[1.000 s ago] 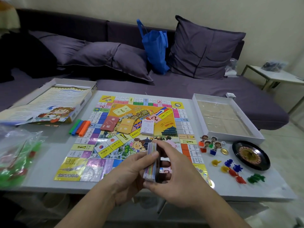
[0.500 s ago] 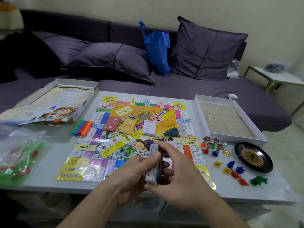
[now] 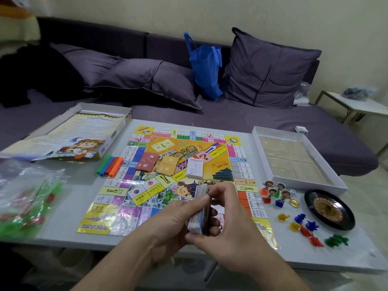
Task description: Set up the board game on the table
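The colourful game board [image 3: 134,164] lies flat in the middle of the grey table [image 3: 79,185]. On it sit a red card pile [image 3: 147,162], an orange card pile [image 3: 167,165] and a white card pile [image 3: 195,168]. Above the board's near edge, my left hand [image 3: 168,223] and my right hand [image 3: 228,225] both grip a thick stack of multicoloured cards [image 3: 198,215] held on edge. Character pawns [image 3: 275,193], a die [image 3: 293,191], a gold coin [image 3: 294,203] and small coloured plastic pieces [image 3: 302,225] lie right of the board.
A black roulette wheel [image 3: 329,208] and an open white box tray [image 3: 260,143] stand at the right. The box lid with a rule sheet [image 3: 69,135] is at back left, coloured sticks [image 3: 109,165] beside the board, a clear bag of green and red pieces [image 3: 25,202] at left. A sofa lies behind.
Both hands keep the card stack between them with hardly any shift. The camera view has drifted slightly.
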{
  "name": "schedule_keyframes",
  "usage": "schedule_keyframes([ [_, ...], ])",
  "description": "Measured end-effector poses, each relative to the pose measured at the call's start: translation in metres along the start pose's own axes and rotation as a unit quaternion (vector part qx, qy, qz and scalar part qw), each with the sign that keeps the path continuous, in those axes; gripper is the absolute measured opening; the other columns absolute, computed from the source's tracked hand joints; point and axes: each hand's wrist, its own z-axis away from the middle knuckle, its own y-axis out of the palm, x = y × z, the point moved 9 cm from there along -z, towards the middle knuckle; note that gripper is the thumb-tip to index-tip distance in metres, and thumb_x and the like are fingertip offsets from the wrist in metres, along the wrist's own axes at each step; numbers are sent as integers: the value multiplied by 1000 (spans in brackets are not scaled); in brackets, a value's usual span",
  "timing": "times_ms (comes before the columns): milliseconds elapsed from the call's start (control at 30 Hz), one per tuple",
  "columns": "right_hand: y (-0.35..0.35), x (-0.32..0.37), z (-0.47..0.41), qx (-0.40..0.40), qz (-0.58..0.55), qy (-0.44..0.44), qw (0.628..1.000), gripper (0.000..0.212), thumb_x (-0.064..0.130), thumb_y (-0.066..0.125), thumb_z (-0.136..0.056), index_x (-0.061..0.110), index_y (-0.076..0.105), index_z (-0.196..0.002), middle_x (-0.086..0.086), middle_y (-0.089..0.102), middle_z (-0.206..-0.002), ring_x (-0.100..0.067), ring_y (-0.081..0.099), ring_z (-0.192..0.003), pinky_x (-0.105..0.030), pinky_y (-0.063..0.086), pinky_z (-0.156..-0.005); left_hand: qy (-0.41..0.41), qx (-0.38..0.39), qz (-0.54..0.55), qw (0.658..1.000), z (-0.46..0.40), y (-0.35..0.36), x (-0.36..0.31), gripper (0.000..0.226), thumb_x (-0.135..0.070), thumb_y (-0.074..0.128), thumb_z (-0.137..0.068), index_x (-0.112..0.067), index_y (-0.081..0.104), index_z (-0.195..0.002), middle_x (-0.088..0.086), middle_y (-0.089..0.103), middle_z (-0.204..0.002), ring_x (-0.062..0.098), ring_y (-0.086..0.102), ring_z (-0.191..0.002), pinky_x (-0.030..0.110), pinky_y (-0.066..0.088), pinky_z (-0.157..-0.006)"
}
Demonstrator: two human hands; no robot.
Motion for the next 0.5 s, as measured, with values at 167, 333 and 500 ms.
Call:
schedule_keyframes([
  [167,4,15,-14,0,-1,-49,999,65,32,91,-78,36,47,-126,19,60,-121,-5,62,-114,-18,56,-85,21,22,-36,999,-7,-7,-20,58,-40,71,-95,11,65,-124,20,67,-95,27,67,-80,34,59,-74],
  [333,10,24,-43,-19,1,-52,998,55,33,91,-77,29,53,-116,9,60,-112,-8,62,-107,-24,61,-79,-4,22,-111,994,-9,-26,-49,59,-55,68,-92,-4,74,-121,21,75,-113,29,74,-98,34,59,-80],
  [500,37,23,-84,-25,103,-35,994,51,48,88,-75,32,45,-99,14,52,-103,-3,55,-93,-26,57,-72,14,-125,-240,963,-14,-98,-93,67,-63,52,-100,-1,73,-114,20,78,-106,35,76,-96,43,63,-85],
])
